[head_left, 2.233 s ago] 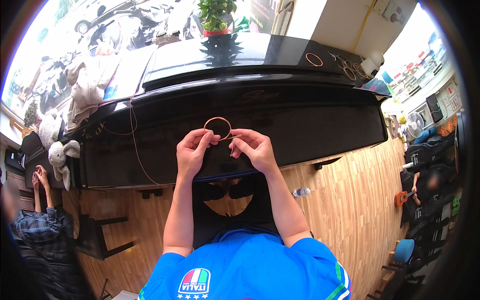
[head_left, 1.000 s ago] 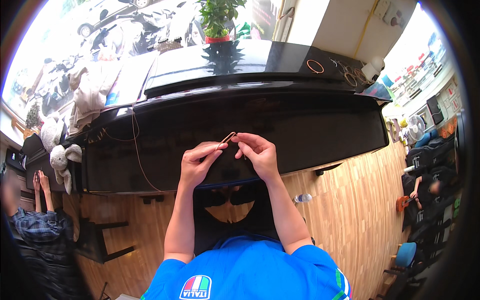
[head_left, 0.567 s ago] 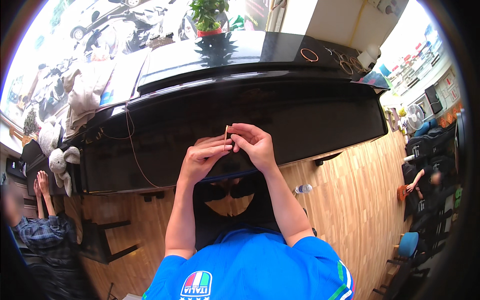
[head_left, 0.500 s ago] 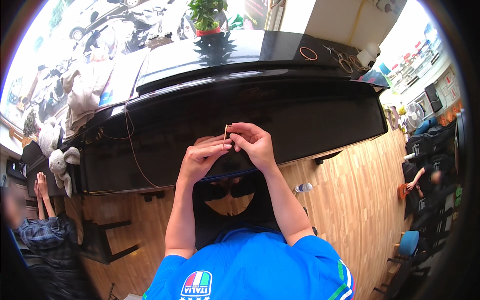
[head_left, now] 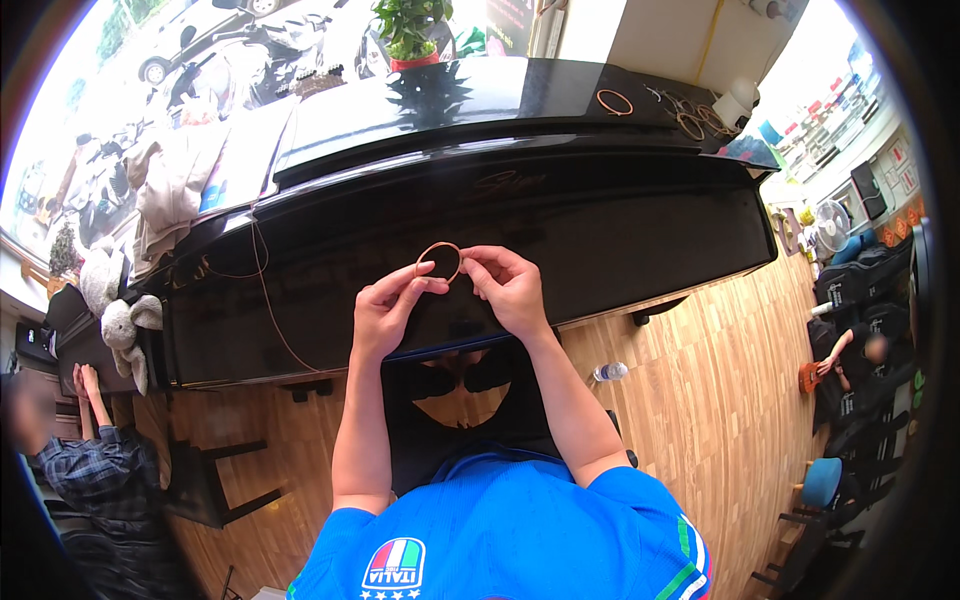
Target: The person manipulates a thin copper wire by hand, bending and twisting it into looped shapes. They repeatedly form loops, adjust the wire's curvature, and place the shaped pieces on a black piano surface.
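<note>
A thin copper-coloured ring (head_left: pixel 441 244) stands up between my two hands, its round opening visible above the glossy black piano lid (head_left: pixel 620 225). My left hand (head_left: pixel 388 308) pinches the ring's left side with thumb and fingers. On the opposite side, my right hand (head_left: pixel 508 290) has its fingertips and thumb closed on the rim. Both hands are over the near part of the closed piano. I cannot tell what the ring is made of.
Atop the piano lie a similar ring (head_left: pixel 615 103), several loose coils (head_left: pixel 690 118) and a potted plant (head_left: pixel 412 38). A thin cord (head_left: pixel 266 285) hangs at left near plush toys (head_left: pixel 125 325). A bottle (head_left: pixel 610 372) is on the floor. Other people sit at both sides.
The ring has turned from nearly edge-on to showing its round opening. My left hand has shifted slightly, its fingers now on the ring's left side. At far left, another person's hands have lowered.
</note>
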Available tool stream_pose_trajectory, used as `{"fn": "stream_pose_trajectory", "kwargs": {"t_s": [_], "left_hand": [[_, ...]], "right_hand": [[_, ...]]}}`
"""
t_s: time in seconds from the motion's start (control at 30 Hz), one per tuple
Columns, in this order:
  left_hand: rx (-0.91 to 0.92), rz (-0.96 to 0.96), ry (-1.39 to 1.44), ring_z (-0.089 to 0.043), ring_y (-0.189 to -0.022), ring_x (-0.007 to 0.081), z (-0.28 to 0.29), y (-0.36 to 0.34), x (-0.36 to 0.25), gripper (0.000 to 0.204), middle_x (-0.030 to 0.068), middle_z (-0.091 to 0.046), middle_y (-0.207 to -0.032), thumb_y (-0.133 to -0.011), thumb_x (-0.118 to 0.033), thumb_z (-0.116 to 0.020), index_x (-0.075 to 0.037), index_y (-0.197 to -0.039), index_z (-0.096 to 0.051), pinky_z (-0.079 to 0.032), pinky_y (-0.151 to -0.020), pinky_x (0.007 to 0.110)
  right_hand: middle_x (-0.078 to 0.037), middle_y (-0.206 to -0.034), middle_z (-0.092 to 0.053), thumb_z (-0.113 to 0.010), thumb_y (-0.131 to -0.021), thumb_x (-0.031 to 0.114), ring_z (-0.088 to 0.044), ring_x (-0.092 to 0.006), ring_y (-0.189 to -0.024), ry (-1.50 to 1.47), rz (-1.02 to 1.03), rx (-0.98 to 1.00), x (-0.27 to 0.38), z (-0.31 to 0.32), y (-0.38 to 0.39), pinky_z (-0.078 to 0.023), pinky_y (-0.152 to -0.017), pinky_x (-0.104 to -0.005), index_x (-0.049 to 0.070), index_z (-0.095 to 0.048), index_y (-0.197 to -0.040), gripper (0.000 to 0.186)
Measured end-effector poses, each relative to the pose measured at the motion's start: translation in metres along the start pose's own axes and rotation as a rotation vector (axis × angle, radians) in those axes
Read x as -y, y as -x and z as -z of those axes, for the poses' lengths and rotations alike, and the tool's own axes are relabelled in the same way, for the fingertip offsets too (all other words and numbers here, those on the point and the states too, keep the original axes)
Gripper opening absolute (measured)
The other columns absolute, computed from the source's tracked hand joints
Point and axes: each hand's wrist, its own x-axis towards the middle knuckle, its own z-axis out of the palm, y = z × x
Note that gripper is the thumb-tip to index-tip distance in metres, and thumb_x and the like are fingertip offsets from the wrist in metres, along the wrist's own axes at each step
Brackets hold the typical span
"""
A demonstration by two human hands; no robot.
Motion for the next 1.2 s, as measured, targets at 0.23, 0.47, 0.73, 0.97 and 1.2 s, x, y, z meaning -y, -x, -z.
{"fn": "stream_pose_trajectory", "kwargs": {"t_s": [0.23,0.47,0.73,0.97,1.2], "left_hand": [[0.048,-0.031,0.019,-0.073,-0.098,0.0260,0.004,0.000,0.000,0.026,0.0151,-0.074,-0.089,-0.101,-0.006,-0.057,0.004,-0.124,-0.065,-0.055,-0.093,0.034],[0.058,-0.028,0.060,-0.073,-0.096,0.0262,0.004,-0.001,0.000,0.025,0.0128,-0.072,-0.085,-0.102,-0.007,-0.056,0.005,-0.122,-0.066,-0.056,-0.091,0.035],[0.000,-0.023,0.052,-0.072,-0.092,0.0221,0.002,-0.002,0.002,0.023,0.0119,-0.072,-0.087,-0.102,-0.007,-0.056,0.004,-0.120,-0.067,-0.057,-0.086,0.033],[-0.066,0.018,-0.197,-0.073,-0.089,0.0158,-0.006,-0.003,0.003,0.022,0.0111,-0.076,-0.093,-0.101,-0.008,-0.059,0.001,-0.118,-0.069,-0.057,-0.082,0.026],[-0.051,0.040,-0.143,-0.075,-0.087,0.0190,-0.006,-0.003,-0.001,0.022,0.0118,-0.076,-0.093,-0.101,-0.009,-0.059,0.001,-0.118,-0.069,-0.057,-0.080,0.027]], "right_hand": [[0.005,-0.078,-0.063,-0.072,-0.091,0.006,-0.051,0.0004,-0.065,0.150,0.099,-0.035,-0.003,-0.005,0.000,-0.040,-0.058,-0.0171,0.004,-0.069,-0.102,0.011],[0.008,-0.072,-0.054,-0.077,-0.089,0.009,-0.041,0.0009,-0.062,0.114,0.107,-0.079,-0.008,-0.008,-0.003,-0.034,-0.054,-0.0186,0.004,-0.065,-0.094,0.014],[0.004,-0.069,-0.058,-0.074,-0.093,0.013,-0.049,-0.0011,-0.060,0.106,0.059,-0.023,-0.008,-0.008,-0.002,-0.039,-0.054,-0.0190,0.003,-0.064,-0.097,0.015],[-0.007,-0.080,-0.069,-0.066,-0.098,0.012,-0.065,-0.0116,-0.067,-0.130,0.015,0.053,-0.005,0.000,-0.001,-0.053,-0.064,-0.0243,-0.001,-0.066,-0.106,0.015],[-0.008,-0.085,-0.070,-0.067,-0.096,0.009,-0.067,-0.0144,-0.074,-0.141,0.062,0.035,-0.005,0.002,-0.003,-0.055,-0.071,-0.0259,-0.001,-0.068,-0.107,0.015]]}}
